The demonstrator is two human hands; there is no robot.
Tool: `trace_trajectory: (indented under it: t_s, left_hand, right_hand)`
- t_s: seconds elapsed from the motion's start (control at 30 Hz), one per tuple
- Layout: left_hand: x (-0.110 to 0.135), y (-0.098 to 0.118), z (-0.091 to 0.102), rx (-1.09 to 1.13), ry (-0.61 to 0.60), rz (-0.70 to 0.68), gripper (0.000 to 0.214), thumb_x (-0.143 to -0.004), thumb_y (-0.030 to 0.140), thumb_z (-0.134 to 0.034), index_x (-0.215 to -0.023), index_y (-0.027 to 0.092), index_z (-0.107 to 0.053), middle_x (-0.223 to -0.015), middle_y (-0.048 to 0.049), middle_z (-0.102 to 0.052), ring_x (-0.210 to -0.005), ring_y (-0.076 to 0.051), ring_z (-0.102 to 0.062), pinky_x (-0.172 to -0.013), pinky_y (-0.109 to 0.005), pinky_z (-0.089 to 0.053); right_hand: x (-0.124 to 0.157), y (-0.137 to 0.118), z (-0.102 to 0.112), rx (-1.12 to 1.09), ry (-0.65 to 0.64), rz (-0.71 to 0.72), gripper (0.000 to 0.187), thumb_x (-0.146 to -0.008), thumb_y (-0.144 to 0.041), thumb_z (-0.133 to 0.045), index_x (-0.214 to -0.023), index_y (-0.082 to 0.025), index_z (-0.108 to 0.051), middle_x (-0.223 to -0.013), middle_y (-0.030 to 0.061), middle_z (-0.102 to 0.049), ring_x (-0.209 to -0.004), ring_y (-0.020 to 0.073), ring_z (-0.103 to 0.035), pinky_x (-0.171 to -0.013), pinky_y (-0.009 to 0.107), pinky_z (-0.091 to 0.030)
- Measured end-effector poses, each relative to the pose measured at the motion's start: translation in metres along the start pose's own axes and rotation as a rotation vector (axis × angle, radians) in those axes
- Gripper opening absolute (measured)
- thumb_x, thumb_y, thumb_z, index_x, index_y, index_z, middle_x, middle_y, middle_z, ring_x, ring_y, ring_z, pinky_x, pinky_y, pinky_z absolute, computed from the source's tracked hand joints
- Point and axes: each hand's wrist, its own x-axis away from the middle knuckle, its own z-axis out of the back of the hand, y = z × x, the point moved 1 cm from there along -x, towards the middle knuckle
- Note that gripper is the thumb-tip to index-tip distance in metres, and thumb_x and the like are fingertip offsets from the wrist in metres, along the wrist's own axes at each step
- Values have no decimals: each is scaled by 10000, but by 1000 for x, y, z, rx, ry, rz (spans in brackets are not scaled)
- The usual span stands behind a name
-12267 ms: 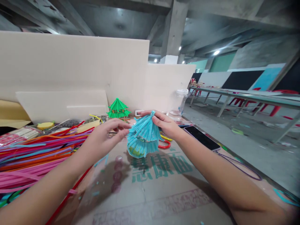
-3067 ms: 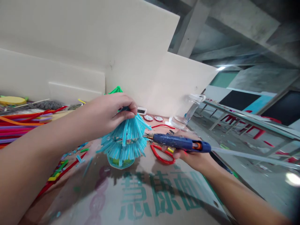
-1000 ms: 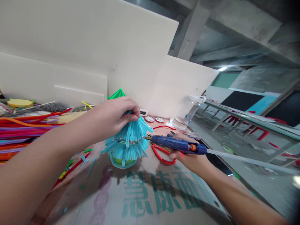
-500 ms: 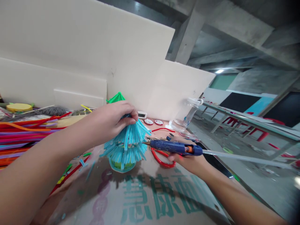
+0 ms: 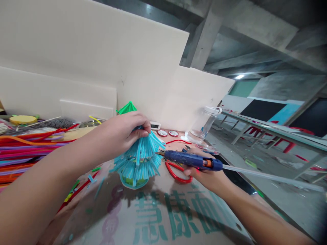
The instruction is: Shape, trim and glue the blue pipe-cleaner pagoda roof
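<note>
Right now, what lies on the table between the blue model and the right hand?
The red scissors, beneath the glue gun; the head view shows them.

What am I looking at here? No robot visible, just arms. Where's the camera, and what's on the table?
There is no machine: a person works with two bare hands. The single camera sits on their head, looking forward and down, so the arms enter from the bottom edge. The left hand pinches the top of a blue tiered model made of thin strands, which rests on a printed cardboard sheet. The right hand holds a blue glue gun, with its nozzle at the model's side and a clear glue stick sticking out behind. Red scissors lie under the gun. To the left is a pile of coloured craft stems. Behind are a green model, a clear jar and white boards.
</note>
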Motion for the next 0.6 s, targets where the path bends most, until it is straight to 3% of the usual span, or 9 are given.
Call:
trace_trajectory:
  t_s: [0.37, 0.5, 0.6]
  left_hand:
    - [0, -2, -1, 4, 11, -3, 140, -917, 234, -456, -920, 204, -593, -1004, -33, -619, -906, -195, -582, -768, -317, -444]
    - [1, -3, -1, 5, 14, 5, 139, -916, 239, -461, -925, 208, -596, -1006, -29, -620, -904, -194, -583, -765, -315, -446]
    - [0, -3, -1, -3, 16, 7, 144, -915, 244, -466, -949, 212, -603, -1013, -27, -623, -908, -194, -586, -761, -312, -450]
  right_hand:
    - [0, 6, 2, 19, -73, 25, 348, -709, -459, -751, -658, -181, -548, -600, -25, -534, -549, 113, -470, -508, 233, -333]
    - [0, 1, 2, 26, -14, 85, 369, -718, -513, -731, -672, -181, -578, -635, -6, -553, -579, 122, -480, -544, 246, -356]
    - [0, -3, 0, 2, -7, 41, 382, -709, -520, -733, -652, -183, -561, -611, -9, -546, -560, 124, -479, -530, 247, -355]
